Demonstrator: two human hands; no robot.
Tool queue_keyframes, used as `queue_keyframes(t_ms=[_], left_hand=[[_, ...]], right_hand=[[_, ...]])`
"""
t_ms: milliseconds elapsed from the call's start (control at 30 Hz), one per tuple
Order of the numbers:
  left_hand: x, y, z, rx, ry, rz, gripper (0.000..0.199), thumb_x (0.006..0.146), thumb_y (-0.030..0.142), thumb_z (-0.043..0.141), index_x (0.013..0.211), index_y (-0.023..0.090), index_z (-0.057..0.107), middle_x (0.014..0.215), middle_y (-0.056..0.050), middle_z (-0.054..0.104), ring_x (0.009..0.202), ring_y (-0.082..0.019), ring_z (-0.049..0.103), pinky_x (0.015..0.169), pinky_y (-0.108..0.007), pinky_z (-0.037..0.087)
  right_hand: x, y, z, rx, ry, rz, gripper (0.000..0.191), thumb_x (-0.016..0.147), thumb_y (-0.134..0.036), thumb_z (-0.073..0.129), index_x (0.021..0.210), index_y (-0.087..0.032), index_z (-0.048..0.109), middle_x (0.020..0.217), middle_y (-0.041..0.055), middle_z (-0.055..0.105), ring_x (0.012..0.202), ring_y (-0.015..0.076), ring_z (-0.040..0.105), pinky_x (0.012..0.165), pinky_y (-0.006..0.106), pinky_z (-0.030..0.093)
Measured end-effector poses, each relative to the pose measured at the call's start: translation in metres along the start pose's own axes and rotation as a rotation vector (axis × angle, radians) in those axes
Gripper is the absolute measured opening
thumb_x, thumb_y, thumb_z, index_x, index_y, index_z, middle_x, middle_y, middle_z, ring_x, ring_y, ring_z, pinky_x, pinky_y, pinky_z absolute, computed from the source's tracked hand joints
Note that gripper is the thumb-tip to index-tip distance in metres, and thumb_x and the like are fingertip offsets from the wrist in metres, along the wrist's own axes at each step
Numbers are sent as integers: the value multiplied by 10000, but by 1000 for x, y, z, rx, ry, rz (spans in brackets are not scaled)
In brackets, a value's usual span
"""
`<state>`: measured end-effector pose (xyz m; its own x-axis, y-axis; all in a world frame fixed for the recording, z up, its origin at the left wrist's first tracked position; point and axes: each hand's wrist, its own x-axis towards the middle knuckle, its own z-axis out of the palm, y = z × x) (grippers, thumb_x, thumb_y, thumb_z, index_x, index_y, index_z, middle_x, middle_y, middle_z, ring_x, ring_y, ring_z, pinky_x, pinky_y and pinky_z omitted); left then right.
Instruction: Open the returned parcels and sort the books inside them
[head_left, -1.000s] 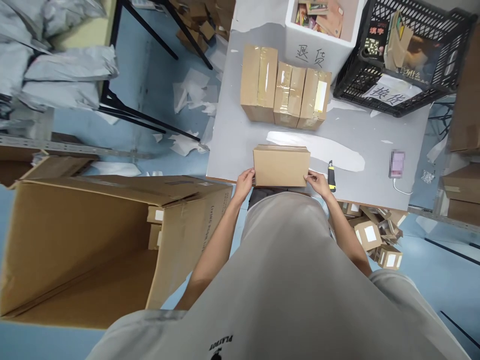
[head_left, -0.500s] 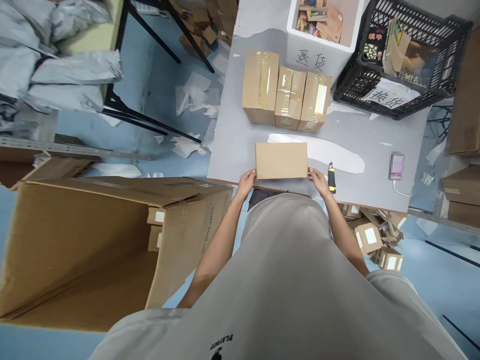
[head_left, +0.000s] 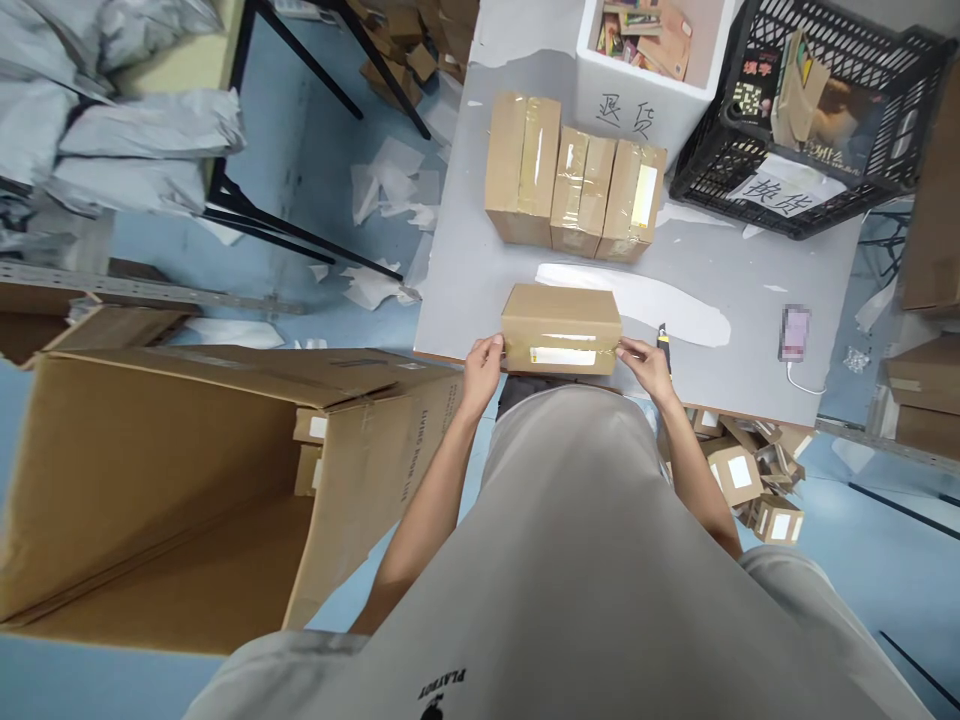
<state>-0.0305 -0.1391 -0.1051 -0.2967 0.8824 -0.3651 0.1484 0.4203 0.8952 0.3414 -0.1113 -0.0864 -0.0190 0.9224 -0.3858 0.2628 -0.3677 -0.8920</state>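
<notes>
Plain matt cardboard for the held box [head_left: 561, 325] — glossy clear tape across it; smooth grey finish on the counter [head_left: 465, 290]

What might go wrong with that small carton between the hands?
The carton sits right at the near edge of the table, so it might tip off if the left hand or right hand slips. The yellow-and-black cutter lies beside the right hand, which could knock it or, if its blade is out, get nicked.
</notes>
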Motion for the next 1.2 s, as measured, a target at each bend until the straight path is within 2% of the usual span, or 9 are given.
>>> queue_keyframes(t_ms=[100, 267, 533, 733, 867, 967, 1033, 1133, 1200], left_hand=[[1, 11, -5, 95, -5, 88, 516, 1005, 621, 739, 1251, 188, 873, 1250, -132, 804, 1230, -313, 745, 1141, -424, 613], [5, 8, 2, 121, 26, -4, 453, 966, 585, 790, 1144, 178, 880, 1185, -142, 815, 1134, -318, 754, 1121, -443, 612], [1, 6, 6, 120, 41, -52, 461, 990, 537, 785, 1200, 133, 862, 1288, -193, 805, 1182, -326, 761, 1150, -441, 598], [-2, 9, 10, 1, -24, -32, 589, 1086, 668, 604, 1279, 169, 849, 1231, -150, 840, 1141, -290, 778, 1078, -416, 628], [8, 1, 22, -17, -31, -165, 483, 1036, 615, 704, 1262, 209, 832, 1361, -159, 825, 1355, -322, 740, 1179, -457, 594], [10, 2, 36, -42, -166, -262, 441, 1009, 596, 750, 1187, 200, 828, 1391, -175, 824, 1369, -355, 743, 1194, -509, 594], [5, 8, 45, -106, -277, -286, 471, 1011, 619, 758, 1188, 188, 825, 1408, -183, 824, 1295, -355, 782, 1167, -521, 615], [-5, 23, 57, -180, -385, -275, 558, 988, 686, 796, 1233, 185, 824, 1435, -193, 817, 1261, -340, 804, 1148, -507, 635], [-11, 34, 64, -211, -459, -248, 626, 961, 737, 812, 1250, 182, 833, 1409, -190, 828, 1283, -344, 800, 1158, -512, 635]], right_hand=[[4, -10, 0, 3, 52, 27, 720, 827, -800, 877, 1232, -207, 920, 1275, 132, 879, 1122, 342, 850, 1072, 533, 717], [12, -10, 11, -62, 38, 133, 740, 724, -822, 933, 1109, -190, 916, 1064, 121, 892, 941, 328, 844, 955, 544, 748], [10, -4, 21, -82, 44, 157, 800, 683, -836, 929, 1140, -185, 842, 1037, 110, 863, 923, 297, 813, 992, 521, 704], [10, 11, -5, -3, 69, 227, 837, 632, -823, 960, 1152, -180, 831, 1066, 111, 848, 951, 273, 790, 917, 481, 711], [5, 18, -34, -31, 183, 249, 729, 692, -772, 925, 1112, -183, 834, 1084, 137, 864, 1038, 318, 806, 962, 530, 703], [-4, 12, -48, -148, 363, 173, 650, 780, -716, 856, 1127, -166, 833, 1191, 202, 863, 1097, 366, 810, 1086, 612, 654], [-13, 2, -51, -211, 429, 81, 616, 860, -702, 792, 1167, -169, 836, 1276, 220, 852, 1152, 378, 799, 1151, 607, 618], [-25, -18, -47, -242, 410, -25, 608, 1014, -748, 631, 1162, -197, 843, 1292, 189, 855, 1235, 371, 766, 1173, 547, 601], [-30, -32, -40, -234, 396, -27, 675, 1072, -803, 531, 1139, -210, 848, 1235, 159, 865, 1218, 352, 763, 1152, 506, 610]])
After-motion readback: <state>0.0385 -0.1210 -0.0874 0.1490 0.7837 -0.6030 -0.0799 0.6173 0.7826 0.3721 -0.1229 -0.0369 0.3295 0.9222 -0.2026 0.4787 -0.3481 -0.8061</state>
